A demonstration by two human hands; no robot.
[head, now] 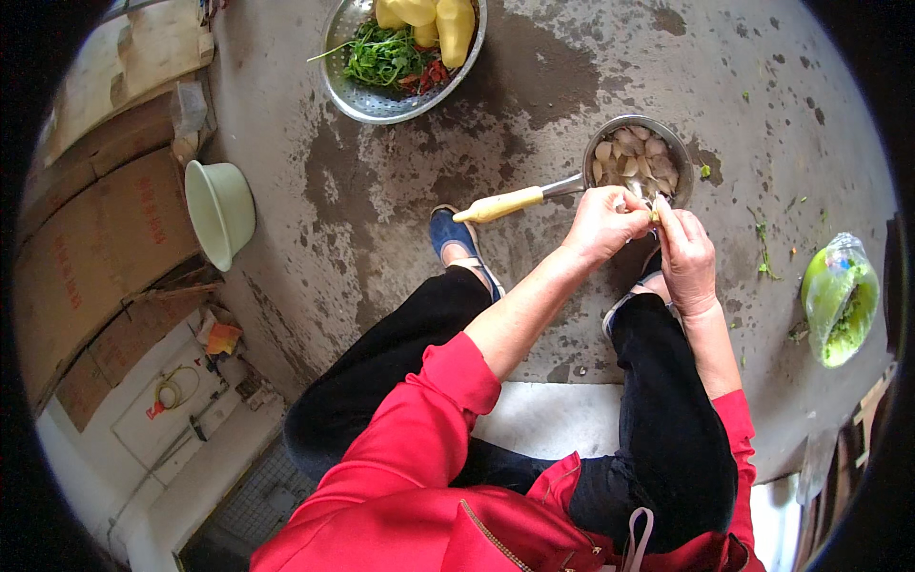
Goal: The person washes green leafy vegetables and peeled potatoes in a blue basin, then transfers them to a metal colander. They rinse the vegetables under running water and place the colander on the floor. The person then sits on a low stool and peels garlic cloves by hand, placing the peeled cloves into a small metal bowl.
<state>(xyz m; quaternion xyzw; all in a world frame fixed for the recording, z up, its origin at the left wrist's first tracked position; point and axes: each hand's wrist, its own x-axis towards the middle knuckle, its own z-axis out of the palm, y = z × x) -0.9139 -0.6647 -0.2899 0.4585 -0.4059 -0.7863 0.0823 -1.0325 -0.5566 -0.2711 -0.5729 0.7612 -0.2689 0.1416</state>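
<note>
Before me on the concrete floor stands a round metal ladle (690, 168) with a yellow handle (504, 205) pointing left. Garlic cloves (632, 159), several of them still in skins, lie in water inside its bowl. Over the near rim, my left hand (604, 223) pinches a small pale garlic clove (654, 214) between thumb and forefinger. My right hand (688, 254) meets it from the right, its fingertips on the same clove. The fingers partly cover the clove, so its shape is hard to make out.
A metal colander (422, 104) at the top holds peeled potatoes (457, 32), green herbs (386, 57) and red chillies (432, 77). A pale green basin (232, 211) stands left beside cardboard boxes (107, 250). At right lies a green bowl in clear plastic (840, 300). Herb scraps (763, 243) dot the wet floor.
</note>
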